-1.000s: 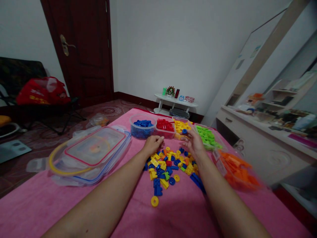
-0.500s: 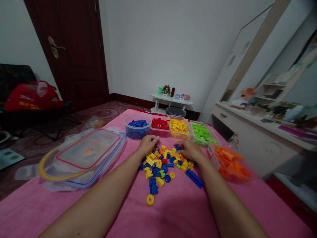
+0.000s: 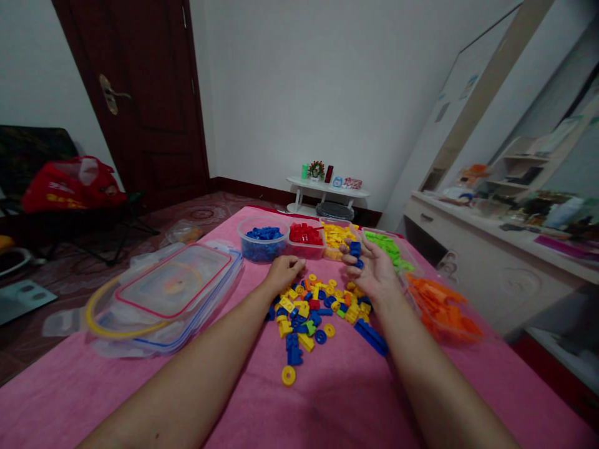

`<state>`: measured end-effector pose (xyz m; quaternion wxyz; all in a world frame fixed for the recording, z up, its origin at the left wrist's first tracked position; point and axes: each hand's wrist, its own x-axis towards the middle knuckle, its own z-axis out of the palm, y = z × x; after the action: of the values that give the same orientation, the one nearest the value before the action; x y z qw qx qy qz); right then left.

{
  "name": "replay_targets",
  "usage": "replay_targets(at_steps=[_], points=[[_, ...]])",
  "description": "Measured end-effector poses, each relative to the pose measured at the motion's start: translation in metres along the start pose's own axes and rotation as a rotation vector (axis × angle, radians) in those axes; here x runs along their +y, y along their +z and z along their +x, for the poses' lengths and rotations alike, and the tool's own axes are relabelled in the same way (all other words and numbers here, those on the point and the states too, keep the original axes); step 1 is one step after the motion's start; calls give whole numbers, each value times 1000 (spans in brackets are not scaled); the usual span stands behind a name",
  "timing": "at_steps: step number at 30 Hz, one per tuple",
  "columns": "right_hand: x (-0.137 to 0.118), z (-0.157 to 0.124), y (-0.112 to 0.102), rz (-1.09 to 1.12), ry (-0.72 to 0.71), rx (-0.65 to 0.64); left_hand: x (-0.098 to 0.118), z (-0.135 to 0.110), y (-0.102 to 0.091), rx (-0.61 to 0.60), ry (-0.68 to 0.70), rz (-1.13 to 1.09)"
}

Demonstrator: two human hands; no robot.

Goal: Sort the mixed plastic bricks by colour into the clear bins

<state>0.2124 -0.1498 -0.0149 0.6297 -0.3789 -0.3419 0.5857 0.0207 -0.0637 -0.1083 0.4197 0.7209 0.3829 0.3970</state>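
A heap of small mixed plastic bricks [image 3: 318, 308], mostly yellow and blue, lies on the pink cloth [image 3: 327, 399]. My left hand [image 3: 283, 272] rests curled at the heap's far left edge, fingers closed over pieces I cannot make out. My right hand [image 3: 369, 271] is raised palm-up above the heap's right side and pinches blue bricks [image 3: 355, 252] in its fingertips. Behind the heap stand tubs of blue bricks [image 3: 262, 242], red bricks [image 3: 305, 237], yellow bricks [image 3: 337, 237] and green bricks [image 3: 386, 246].
An orange-brick tub [image 3: 440, 308] sits at the right. A stack of container lids [image 3: 163, 296] lies at the left. A white side table [image 3: 327, 187] stands beyond, a dresser [image 3: 491, 262] at the right, and a dark door [image 3: 140, 100] at the back left.
My right hand has lifted off the heap and turned palm-up with blue bricks in its fingers. My left hand has stayed at the heap's edge.
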Motion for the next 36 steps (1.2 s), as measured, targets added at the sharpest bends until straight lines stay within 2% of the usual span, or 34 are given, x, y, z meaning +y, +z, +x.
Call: replay_targets(at_steps=[2, 4, 6, 9, 10, 12, 15, 20, 22, 26, 29, 31, 33, 36], points=[[-8, -5, 5, 39, 11, -11, -1, 1, 0, -5, 6, -8], [-15, -7, 4, -88, -15, 16, -2, 1, 0, -10, 9, -16], [-23, -7, -5, -370, -56, 41, -2, 1, 0, -14, 7, -22], [-34, -6, -29, -975, -92, 64, 0, 0, 1, -16, -5, -27], [-37, -6, -38, -1171, -62, 65, 1, 0, 1, -15, -9, -27], [-38, -7, -53, -1485, 98, 30, 3, -1, 0, -10, -17, -23], [-33, -9, -63, -1688, 331, -33, 5, -1, 0, -7, -23, -13], [-26, -11, -58, -1731, 384, -88, 4, -2, 1, -20, -18, 4], [-28, -11, -54, -1711, 347, -105, 4, -1, 0, -30, -18, 12], [-34, -12, -35, -1481, 26, -118, 14, 2, -7, -128, 12, 47], [-30, -15, -7, -1376, -186, -84, 37, 3, -10, -140, 6, -28], [-23, -17, 13, -1362, -267, -74, 58, 0, -5, -96, -89, -241], [-14, -19, 28, -1351, -333, -70, 77, -6, 5, -84, -286, -577], [-2, -20, 42, -1299, -398, -15, 95, -16, 21, -238, -631, -968]])
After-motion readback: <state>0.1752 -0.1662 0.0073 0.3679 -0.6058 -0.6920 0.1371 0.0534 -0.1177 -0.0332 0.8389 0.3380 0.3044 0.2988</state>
